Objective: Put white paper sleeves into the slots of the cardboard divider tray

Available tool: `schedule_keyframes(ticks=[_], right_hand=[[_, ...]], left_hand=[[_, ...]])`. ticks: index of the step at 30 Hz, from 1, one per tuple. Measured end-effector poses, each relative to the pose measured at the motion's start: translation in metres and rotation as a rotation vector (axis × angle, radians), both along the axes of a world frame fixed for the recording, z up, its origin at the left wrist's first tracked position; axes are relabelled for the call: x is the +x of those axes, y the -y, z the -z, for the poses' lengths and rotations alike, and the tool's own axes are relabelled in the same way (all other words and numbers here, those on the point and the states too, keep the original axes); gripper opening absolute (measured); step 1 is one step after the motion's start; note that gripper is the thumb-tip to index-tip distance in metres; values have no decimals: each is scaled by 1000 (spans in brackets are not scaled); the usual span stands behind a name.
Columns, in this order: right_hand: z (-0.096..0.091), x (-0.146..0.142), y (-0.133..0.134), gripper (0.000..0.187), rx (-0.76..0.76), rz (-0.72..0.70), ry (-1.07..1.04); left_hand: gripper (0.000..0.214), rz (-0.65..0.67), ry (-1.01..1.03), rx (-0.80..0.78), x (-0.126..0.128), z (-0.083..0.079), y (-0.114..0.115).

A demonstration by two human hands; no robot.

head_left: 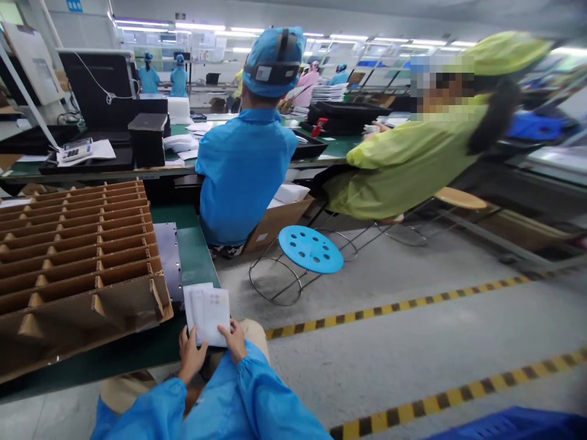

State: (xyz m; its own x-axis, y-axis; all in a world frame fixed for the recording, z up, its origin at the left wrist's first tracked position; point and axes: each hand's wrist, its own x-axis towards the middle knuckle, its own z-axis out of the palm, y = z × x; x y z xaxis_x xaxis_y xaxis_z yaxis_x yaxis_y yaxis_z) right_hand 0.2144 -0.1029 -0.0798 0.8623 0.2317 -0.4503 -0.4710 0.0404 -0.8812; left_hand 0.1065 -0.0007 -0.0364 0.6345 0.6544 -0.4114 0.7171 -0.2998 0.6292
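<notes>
A small stack of white cards (pixel 207 315) sits at the 6 o'clock position of the view, just off the near edge of the green worktable (pixel 192 256). Both hands hold it. The left hand (pixel 190 357) is curled around the lower left corner of the stack; the right hand (pixel 235 342) is closed on the lower right edge, thumb on the top face. The top card bears faint printed marks, too small to read.

At 9 o'clock from the cards, a cardboard divider tray (pixel 77 256) lies on the worktable, its rows of narrow compartments showing nothing inside. A grey metal plate (pixel 169 260) lies between the tray and the cards.

At 12 o'clock, a person in a blue coat (pixel 243 171) sits facing away. A blue perforated stool (pixel 310 249) stands at 1 o'clock. An open carton (pixel 279 217) beside that person holds white sheets.
</notes>
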Motion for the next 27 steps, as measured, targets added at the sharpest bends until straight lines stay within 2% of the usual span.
schedule_keyframes(ticks=[6,10,13,16,20,27], right_hand=[[-1,-5,6,46,93,-27,-67],[-3,-4,10,49,152,-24,-116],[-8,-3,18,52,202,-47,-137],[-18,-6,29,54,252,-98,-159],[-38,-19,46,56,304,-158,-202],[-64,-45,68,60,412,-160,-311]], left_hand=[[51,-59,1,-73,8,-9,0],[45,-124,74,-135,12,-16,3],[50,-151,191,-236,15,-21,4],[56,-147,310,-400,19,-28,0],[56,-93,447,-544,21,-45,-5],[60,-52,509,-586,11,-82,9]])
